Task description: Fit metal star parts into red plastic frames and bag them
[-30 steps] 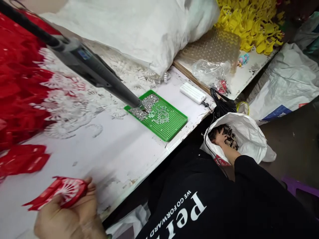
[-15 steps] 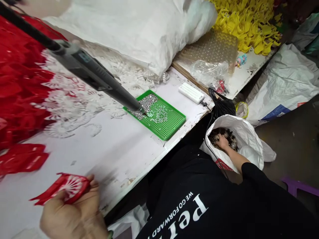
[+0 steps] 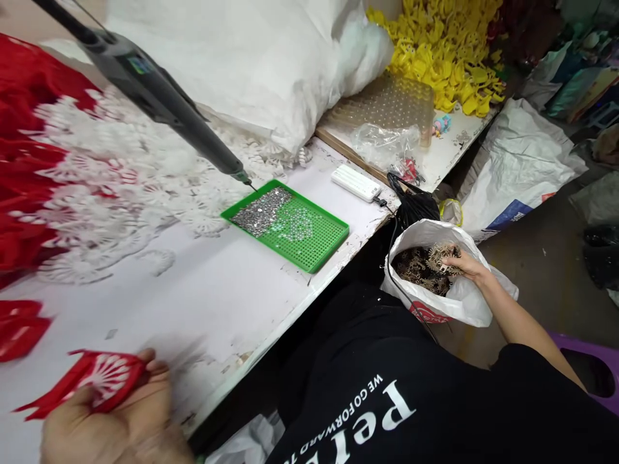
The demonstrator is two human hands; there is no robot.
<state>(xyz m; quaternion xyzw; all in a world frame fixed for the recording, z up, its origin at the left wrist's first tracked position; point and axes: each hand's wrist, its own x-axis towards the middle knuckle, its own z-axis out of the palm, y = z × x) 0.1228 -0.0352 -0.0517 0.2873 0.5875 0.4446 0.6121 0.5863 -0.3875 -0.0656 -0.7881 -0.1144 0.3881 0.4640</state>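
My left hand (image 3: 113, 412) pinches a red plastic piece (image 3: 58, 390) with a white fan-shaped part (image 3: 110, 375) laid on it, just above the white table. Over the open white sack (image 3: 476, 299), my right hand (image 3: 467, 263) has its fingers closed on a bunch of small brown spiky pieces (image 3: 443, 252). More dark brown pieces (image 3: 411, 270) fill the sack below. A green perforated tray (image 3: 322, 248) on the table holds silver rhinestones (image 3: 261, 212) and pale clear ones. Above its far left corner hangs a grey electric screwdriver (image 3: 193, 129), tip down.
White fan-shaped parts (image 3: 120, 180) and red plastic pieces (image 3: 24, 161) are heaped at the left. A large white bag (image 3: 242, 64) lies behind them. Near the table edge sits a white power bank (image 3: 355, 183) with a cable. A purple stool (image 3: 587, 348) stands at the right.
My right hand has come up from the pieces inside the sack, now with a bunch of them. The screwdriver tip has shifted off the tray. My left hand keeps its hold.
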